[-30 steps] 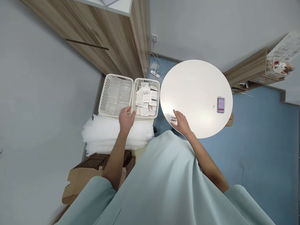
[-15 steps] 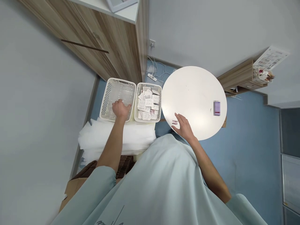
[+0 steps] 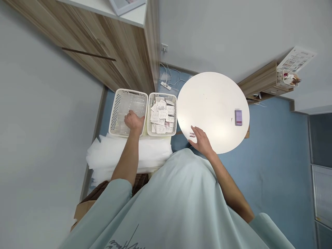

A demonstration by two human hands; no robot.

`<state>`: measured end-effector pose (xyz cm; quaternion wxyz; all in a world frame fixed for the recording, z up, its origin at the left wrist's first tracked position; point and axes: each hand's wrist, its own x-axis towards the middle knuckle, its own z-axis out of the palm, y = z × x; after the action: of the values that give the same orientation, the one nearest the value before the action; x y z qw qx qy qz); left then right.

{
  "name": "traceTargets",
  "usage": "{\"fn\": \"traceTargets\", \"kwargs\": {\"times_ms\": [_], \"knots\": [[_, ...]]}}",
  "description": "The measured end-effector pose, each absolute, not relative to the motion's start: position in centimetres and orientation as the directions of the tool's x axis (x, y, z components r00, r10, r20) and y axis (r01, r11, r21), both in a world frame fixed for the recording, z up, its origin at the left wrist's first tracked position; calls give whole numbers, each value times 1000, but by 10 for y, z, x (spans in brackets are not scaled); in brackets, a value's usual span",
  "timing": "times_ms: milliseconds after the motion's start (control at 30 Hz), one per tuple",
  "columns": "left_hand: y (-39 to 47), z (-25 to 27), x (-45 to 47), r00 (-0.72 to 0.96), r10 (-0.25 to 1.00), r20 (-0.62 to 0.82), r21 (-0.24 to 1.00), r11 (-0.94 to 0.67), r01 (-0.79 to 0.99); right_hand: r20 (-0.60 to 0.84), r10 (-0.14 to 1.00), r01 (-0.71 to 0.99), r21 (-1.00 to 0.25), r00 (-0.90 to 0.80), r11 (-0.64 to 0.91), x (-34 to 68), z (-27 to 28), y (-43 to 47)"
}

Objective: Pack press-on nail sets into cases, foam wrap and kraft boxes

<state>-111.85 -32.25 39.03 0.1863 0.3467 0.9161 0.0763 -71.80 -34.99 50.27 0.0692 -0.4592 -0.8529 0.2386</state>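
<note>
My left hand point(image 3: 134, 121) reaches down into a white plastic basket point(image 3: 112, 119) holding clear plastic packaging point(image 3: 128, 102). Its fingers are curled, with the thumb out to the right; their tips, and whatever they grip, are hidden. My right hand point(image 3: 202, 140) is open over the near left edge of a round white table point(image 3: 212, 100), thumb and fingers apart. Between them on the tabletop lies a small card point(image 3: 192, 135) with two rows of dark red pieces. A second white basket point(image 3: 149, 119), heaped with printed paper cards point(image 3: 163, 114), stands between my left hand and the table.
A purple box point(image 3: 238, 117), partly blurred, lies at the table's right side. White foam sheeting point(image 3: 129, 152) is piled below the baskets. A wood-grain cabinet point(image 3: 109, 48) stands behind them. A power strip point(image 3: 165, 85) with cables lies on the blue floor.
The view has shifted slightly. Both hands stay almost where they were: the left inside the left basket, the right beside the small card.
</note>
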Motion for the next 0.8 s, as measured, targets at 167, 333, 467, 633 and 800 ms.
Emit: {"fn": "traceTargets", "kwargs": {"times_ms": [167, 333, 467, 633, 800], "knots": [[-330, 405, -1115, -739, 621, -262, 316, 779, 542, -90, 812, 732, -499, -576, 464, -714, 506, -346], [-363, 436, -1099, -776, 605, -178, 449, 752, 483, -67, 790, 678, -561, -610, 475, -708, 506, -335], [-387, 470, -1057, -772, 632, -63, 573, 657, 490, -36, 760, 585, -663, -649, 467, -709, 512, -323], [-396, 511, -981, -737, 674, 43, 725, 487, 487, -2, 771, 445, -818, -636, 365, -712, 529, -306], [-390, 544, -897, -613, 785, 92, 829, 281, 484, -114, 839, 260, -965, -532, 33, -697, 550, -290]]}}
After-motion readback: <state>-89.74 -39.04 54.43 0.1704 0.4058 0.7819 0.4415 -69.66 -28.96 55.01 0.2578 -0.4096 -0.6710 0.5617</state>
